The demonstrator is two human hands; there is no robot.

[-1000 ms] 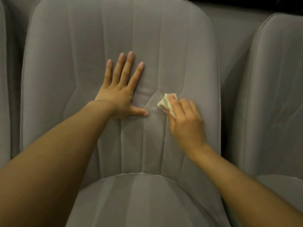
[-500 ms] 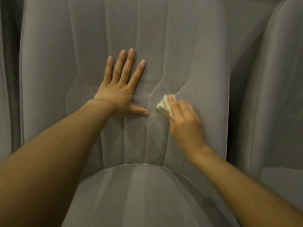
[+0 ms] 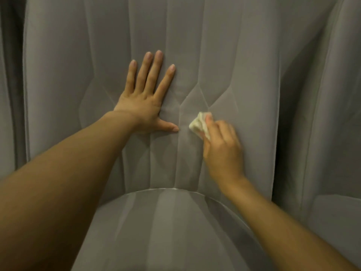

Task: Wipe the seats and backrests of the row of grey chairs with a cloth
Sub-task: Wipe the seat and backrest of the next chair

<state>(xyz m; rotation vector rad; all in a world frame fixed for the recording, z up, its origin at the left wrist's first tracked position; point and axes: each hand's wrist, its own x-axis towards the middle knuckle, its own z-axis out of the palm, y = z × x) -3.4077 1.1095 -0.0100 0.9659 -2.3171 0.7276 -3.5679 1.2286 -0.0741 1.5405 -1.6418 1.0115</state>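
Cloth (image 3: pixel 197 125), pinched in right grip (image 3: pixel 222 151), slid toward six o'clock; left grip (image 3: pixel 144 100) flat, fingers spread. Small wad may miss backrest (image 3: pixel 244 65) strips.

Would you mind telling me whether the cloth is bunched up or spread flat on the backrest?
Bunched up: the cloth is a small crumpled wad under the right hand, against the backrest.

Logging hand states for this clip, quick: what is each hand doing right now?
Left hand: open, fingers spread flat, pressing on the grey backrest.
Right hand: fingers curled round the pale cloth, holding it against the backrest.
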